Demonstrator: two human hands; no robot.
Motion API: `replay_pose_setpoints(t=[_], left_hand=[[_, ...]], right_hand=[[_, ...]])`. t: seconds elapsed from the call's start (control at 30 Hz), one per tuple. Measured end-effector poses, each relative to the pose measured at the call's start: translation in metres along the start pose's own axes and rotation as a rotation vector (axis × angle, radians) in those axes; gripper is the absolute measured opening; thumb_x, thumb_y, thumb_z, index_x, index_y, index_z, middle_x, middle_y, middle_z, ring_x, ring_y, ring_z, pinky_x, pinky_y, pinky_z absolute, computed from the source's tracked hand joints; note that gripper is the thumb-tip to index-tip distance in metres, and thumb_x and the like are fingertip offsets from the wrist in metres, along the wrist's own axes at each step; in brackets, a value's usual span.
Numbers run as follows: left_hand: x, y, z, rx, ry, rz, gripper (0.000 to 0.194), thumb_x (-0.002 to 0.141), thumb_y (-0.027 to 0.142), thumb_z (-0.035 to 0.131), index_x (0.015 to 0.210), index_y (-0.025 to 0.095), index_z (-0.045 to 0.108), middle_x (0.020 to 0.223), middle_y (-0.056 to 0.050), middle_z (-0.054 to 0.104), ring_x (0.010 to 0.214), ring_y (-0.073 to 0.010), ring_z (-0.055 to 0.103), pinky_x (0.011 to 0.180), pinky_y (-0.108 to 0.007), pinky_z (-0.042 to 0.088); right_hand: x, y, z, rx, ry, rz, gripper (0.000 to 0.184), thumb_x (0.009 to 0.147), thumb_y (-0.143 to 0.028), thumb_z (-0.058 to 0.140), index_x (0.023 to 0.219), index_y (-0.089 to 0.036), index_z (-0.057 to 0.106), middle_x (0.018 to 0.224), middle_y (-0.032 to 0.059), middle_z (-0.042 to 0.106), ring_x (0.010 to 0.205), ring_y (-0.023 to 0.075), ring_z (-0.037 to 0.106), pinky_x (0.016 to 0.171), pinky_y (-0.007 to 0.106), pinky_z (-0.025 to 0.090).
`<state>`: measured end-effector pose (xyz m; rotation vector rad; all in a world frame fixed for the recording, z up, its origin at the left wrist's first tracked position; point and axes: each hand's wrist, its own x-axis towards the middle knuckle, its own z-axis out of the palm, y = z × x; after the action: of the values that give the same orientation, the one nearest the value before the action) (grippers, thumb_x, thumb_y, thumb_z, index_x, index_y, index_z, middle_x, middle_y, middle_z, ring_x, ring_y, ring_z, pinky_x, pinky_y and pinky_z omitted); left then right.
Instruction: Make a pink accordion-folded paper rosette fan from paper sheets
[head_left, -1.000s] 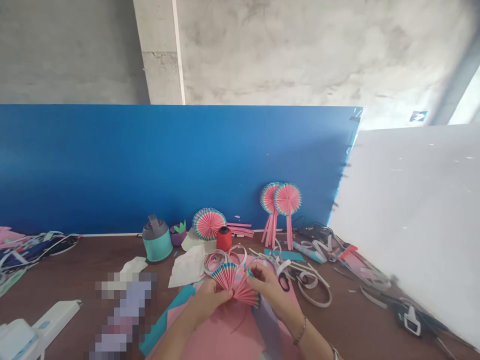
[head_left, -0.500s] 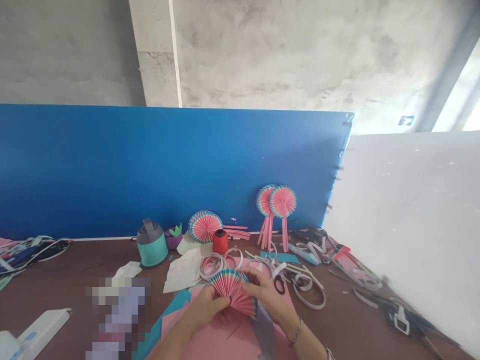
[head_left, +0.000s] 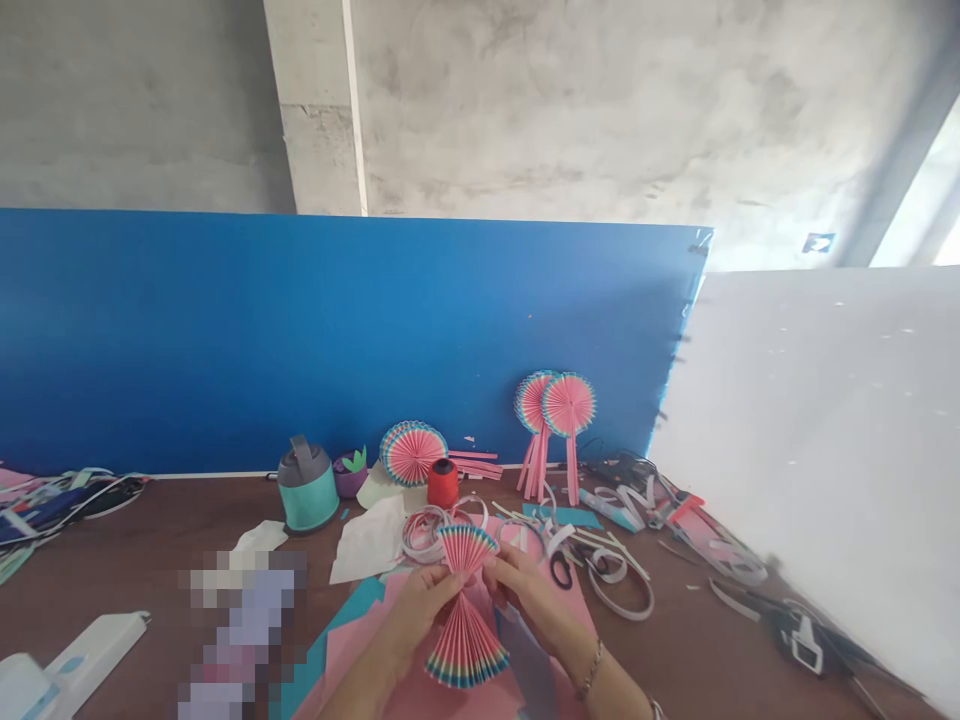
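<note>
A pleated pink paper fan (head_left: 468, 645) with a blue, yellow and white striped edge is pinched at its narrow middle, its folds spreading out above and below like a bow tie. My left hand (head_left: 422, 605) closes on the middle from the left, thumb on top. From the right, my right hand (head_left: 523, 590) grips the same middle with its fingertips; a bracelet circles that wrist. Beneath both hands lie pink paper sheets (head_left: 405, 690) over a teal sheet (head_left: 319, 655). Black-handled scissors (head_left: 560, 570) rest just beyond my right hand.
Finished round fans (head_left: 568, 405) lean against the blue panel (head_left: 225, 340), and more fans (head_left: 414, 453) lie left of them. A red thread spool (head_left: 443, 485), white tape rolls (head_left: 424, 533) and a teal container (head_left: 309, 490) stand behind my hands. Cables and strips (head_left: 802, 635) clutter the right.
The fan has turned and spread from a one-sided, half-round shape into two opposite wings, one up and one down. Both hands have drawn in to its middle.
</note>
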<state>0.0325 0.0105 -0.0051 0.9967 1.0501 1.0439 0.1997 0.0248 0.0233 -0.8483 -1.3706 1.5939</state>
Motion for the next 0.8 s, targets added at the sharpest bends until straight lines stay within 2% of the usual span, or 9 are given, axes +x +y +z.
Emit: replay_pose_setpoints(t=[0.07, 0.17, 0.33, 0.43, 0.6, 0.8], left_hand=[[-0.004, 0.001, 0.004, -0.055, -0.031, -0.024, 0.048, 0.058, 0.059, 0.075, 0.072, 0.013, 0.070, 0.050, 0.003, 0.053, 0.047, -0.0096, 0.044, 0.052, -0.024, 0.031], [-0.008, 0.004, 0.006, -0.114, -0.072, -0.048, 0.044, 0.056, 0.053, 0.079, 0.072, 0.013, 0.070, 0.060, -0.001, 0.062, 0.056, -0.0126, 0.053, 0.059, -0.025, 0.037], [-0.013, 0.008, 0.004, -0.083, -0.078, -0.081, 0.036, 0.054, 0.044, 0.082, 0.071, 0.013, 0.071, 0.067, -0.003, 0.067, 0.062, -0.0145, 0.057, 0.065, -0.026, 0.040], [-0.013, 0.009, 0.002, -0.034, -0.069, -0.034, 0.033, 0.057, 0.043, 0.080, 0.068, 0.014, 0.070, 0.064, -0.002, 0.066, 0.060, -0.0142, 0.057, 0.064, -0.026, 0.039], [-0.009, 0.012, 0.001, -0.025, -0.025, 0.059, 0.038, 0.057, 0.049, 0.079, 0.070, 0.014, 0.072, 0.066, -0.005, 0.070, 0.069, -0.0196, 0.063, 0.071, -0.030, 0.045], [-0.008, 0.014, 0.004, -0.147, 0.018, 0.038, 0.048, 0.055, 0.051, 0.080, 0.082, 0.012, 0.075, 0.076, -0.010, 0.075, 0.075, -0.0261, 0.068, 0.077, -0.037, 0.050]], right_hand=[[0.002, 0.002, 0.000, 0.025, 0.034, 0.011, 0.037, 0.069, -0.049, 0.069, 0.064, -0.019, 0.050, 0.051, -0.0069, 0.042, 0.045, 0.0074, 0.032, 0.048, 0.023, 0.024], [0.003, 0.003, -0.001, 0.062, 0.103, 0.007, 0.036, 0.067, -0.049, 0.072, 0.065, -0.018, 0.052, 0.053, -0.0041, 0.050, 0.047, 0.0089, 0.039, 0.049, 0.024, 0.027], [0.002, 0.003, -0.002, 0.079, 0.086, 0.000, 0.034, 0.065, -0.047, 0.074, 0.068, -0.018, 0.057, 0.056, -0.0025, 0.055, 0.051, 0.0113, 0.047, 0.052, 0.025, 0.034], [0.002, 0.002, -0.002, 0.033, 0.099, -0.003, 0.032, 0.064, -0.044, 0.075, 0.069, -0.018, 0.059, 0.057, -0.0025, 0.055, 0.053, 0.0119, 0.049, 0.053, 0.024, 0.035], [0.001, -0.005, -0.001, -0.002, 0.136, 0.017, 0.027, 0.059, -0.036, 0.076, 0.071, -0.016, 0.062, 0.062, -0.0019, 0.058, 0.058, 0.0131, 0.052, 0.056, 0.025, 0.038], [0.000, -0.008, 0.002, 0.086, 0.058, 0.021, 0.034, 0.056, -0.034, 0.080, 0.080, -0.017, 0.064, 0.075, 0.0010, 0.066, 0.070, 0.0185, 0.059, 0.071, 0.031, 0.046]])
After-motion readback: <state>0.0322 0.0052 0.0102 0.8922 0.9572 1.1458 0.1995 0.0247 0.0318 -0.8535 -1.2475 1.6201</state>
